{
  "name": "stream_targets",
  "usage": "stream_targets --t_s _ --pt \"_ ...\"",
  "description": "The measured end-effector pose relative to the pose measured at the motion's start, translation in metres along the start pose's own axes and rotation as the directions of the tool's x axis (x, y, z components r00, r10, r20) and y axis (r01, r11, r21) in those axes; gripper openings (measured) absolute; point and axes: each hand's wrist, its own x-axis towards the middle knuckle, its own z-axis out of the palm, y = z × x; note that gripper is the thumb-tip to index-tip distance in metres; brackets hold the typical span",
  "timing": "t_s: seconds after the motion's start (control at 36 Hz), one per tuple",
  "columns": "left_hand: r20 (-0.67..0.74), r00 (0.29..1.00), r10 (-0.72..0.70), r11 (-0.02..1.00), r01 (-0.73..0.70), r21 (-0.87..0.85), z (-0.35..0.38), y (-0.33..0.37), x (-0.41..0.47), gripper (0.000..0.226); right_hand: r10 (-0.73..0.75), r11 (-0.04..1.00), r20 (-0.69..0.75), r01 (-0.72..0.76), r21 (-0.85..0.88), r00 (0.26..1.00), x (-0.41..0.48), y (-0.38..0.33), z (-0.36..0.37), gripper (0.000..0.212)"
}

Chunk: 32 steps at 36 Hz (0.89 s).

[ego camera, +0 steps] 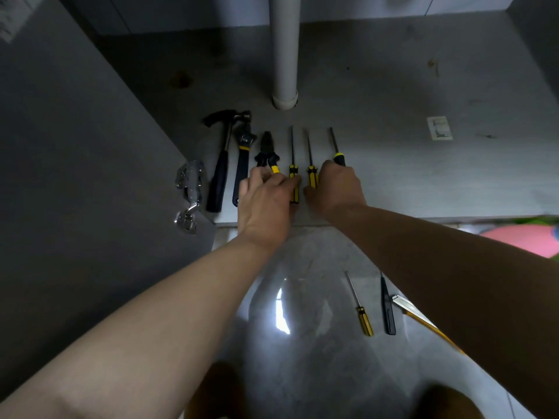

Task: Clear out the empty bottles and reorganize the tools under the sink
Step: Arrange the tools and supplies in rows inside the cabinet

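Fingers (pixel 290 184) of both hands rest on yellow-and-black screwdrivers (pixel 293 176) lined up.

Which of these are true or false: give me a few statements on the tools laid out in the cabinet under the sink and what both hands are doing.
1. The black-handled claw hammer lies at the left end of the row. True.
2. The right hand rests on the black-and-yellow screwdriver at the row's right end. True.
3. The white drain pipe lies flat across the tools. False: it stands upright behind them.
4. Every tool is inside the cabinet. False: a small yellow-handled screwdriver, a slim black tool and a yellow utility knife lie on the glossy tiled floor.
5. The left hand is over the black-and-yellow pliers. True.
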Motion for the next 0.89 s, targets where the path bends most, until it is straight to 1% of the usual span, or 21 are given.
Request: stream_targets --t_s 0.19,0.44,0.61,0.78,0.83,0.89 --pt "0.007 1.000 -0.004 1.000 0.004 0.007 0.004 0.001 -0.003 0.054 -0.030 1.000 -0.029 0.030 -0.007 0.999 0.001 -0.001 0.003 0.031" --pt "-0.015 1.000 -0.022 1.000 0.022 -0.011 0.006 -0.001 -0.005 0.058 -0.085 0.996 -0.041 0.086 0.030 0.996 -0.004 0.000 0.002 0.039" --pt "-0.020 1.000 -0.020 1.000 0.019 -0.007 0.009 -0.002 -0.004 0.063 -0.107 0.994 -0.052 0.108 0.018 0.993 -0.004 0.002 0.006 0.037" --pt "-0.024 1.000 -0.013 1.000 0.013 -0.016 0.011 -0.003 -0.004 0.062 -0.137 0.990 -0.032 0.138 0.031 0.990 -0.004 0.005 0.006 0.037" --pt "-0.033 0.999 -0.012 1.000 0.011 -0.029 0.011 -0.003 -0.005 0.063 -0.158 0.986 -0.060 0.161 0.047 0.986 -0.007 0.006 0.002 0.033" --pt "-0.049 0.999 -0.020 0.996 0.016 -0.086 0.010 -0.004 -0.007 0.067 -0.167 0.985 -0.145 0.170 0.014 0.975 -0.010 0.009 -0.003 0.028"
